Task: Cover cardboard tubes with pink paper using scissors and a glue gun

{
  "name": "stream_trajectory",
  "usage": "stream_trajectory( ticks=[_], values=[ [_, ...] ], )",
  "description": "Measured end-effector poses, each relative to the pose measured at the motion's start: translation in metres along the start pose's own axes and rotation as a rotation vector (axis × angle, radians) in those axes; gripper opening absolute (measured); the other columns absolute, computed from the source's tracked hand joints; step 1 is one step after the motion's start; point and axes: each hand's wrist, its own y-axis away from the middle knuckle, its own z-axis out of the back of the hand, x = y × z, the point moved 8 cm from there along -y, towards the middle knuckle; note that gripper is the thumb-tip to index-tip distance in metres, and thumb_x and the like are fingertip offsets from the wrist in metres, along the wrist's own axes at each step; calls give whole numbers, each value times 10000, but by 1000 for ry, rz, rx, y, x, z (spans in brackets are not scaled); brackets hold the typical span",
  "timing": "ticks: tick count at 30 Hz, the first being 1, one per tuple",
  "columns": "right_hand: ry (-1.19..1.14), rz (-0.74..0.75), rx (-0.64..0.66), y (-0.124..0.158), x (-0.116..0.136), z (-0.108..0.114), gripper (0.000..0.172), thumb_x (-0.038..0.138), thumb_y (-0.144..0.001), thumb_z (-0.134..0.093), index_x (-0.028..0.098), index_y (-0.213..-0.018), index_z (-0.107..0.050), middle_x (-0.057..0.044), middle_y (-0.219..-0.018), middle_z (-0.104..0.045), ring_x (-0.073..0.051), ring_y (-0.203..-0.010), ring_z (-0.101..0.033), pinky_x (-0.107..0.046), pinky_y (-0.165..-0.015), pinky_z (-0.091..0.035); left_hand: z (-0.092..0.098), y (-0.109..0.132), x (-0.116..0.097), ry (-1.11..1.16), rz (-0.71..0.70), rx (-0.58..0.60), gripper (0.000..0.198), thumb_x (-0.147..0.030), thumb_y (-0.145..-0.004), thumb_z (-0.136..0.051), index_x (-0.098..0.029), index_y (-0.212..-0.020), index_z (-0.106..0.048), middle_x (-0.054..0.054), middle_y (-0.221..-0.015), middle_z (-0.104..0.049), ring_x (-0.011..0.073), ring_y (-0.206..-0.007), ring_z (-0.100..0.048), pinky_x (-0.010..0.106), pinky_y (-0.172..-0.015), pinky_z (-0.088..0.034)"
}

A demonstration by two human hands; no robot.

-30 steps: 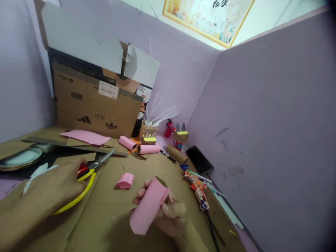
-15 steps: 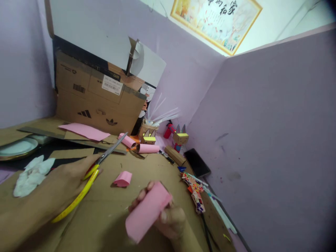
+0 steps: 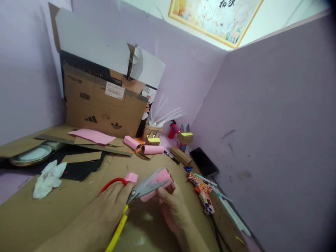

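Note:
My left hand (image 3: 114, 203) is closed on the handles of the scissors (image 3: 133, 193), one red and one yellow. Their blades are apart and lie across a pink paper-covered tube (image 3: 153, 190). At the tube's right end, my right hand (image 3: 172, 206) grips it with thumb and fingers. Behind the red handle sits a small folded pink piece (image 3: 131, 177), partly hidden. Two more pink tubes (image 3: 132, 142) (image 3: 152, 149) lie further back, beside a pink paper sheet (image 3: 92, 135).
At the right are a flower-patterned glue gun (image 3: 203, 192), white sticks and a black tablet (image 3: 204, 162). White tissue (image 3: 49, 179) lies left. Behind stand a cardboard box (image 3: 102, 105), a cup of clear sticks and small cat-eared cardboard figures (image 3: 185, 136).
My left hand has brought the scissors right and down to the pink tube, and the blades have opened wider. The tube has tilted in my right hand. The view has shifted slightly.

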Motion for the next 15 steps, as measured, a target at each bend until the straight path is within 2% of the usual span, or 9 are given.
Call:
stream_trajectory(
  ticks=[3,6,10,15],
  values=[
    [32,-10,3,1,-3,0,457,272,-489,-889,184,-883,-676,-15,-819,-699,-176,-791,-629,-267,-738,-485,-3,7,-3,-68,2,5,499,-125,-809,-429,-207,-1301,-455,95,-1142,-625,298,-1056,-577,482,-907,-466],
    [40,-19,8,2,-5,-1,479,274,-472,-893,180,-886,-672,-21,-820,-699,-181,-770,-629,-277,-719,-485,-1,8,-7,-124,0,13,518,-119,-805,-395,-189,-1316,-442,106,-1103,-639,294,-1004,-599,468,-862,-494],
    [56,-11,-12,2,-4,-2,485,271,-458,-898,179,-878,-672,-13,-766,-690,-179,-718,-620,-277,-698,-478,9,2,-17,-248,-15,29,509,-76,-785,-379,-160,-1273,-499,125,-1078,-658,289,-969,-619,438,-823,-519],
    [50,-27,-42,2,-4,-1,439,276,-500,-885,171,-872,-678,-23,-775,-691,-174,-708,-615,-273,-696,-473,14,-2,-25,-388,-65,38,532,-16,-747,-365,-105,-1239,-548,159,-1024,-677,304,-925,-636,467,-798,-526]
  ],
)
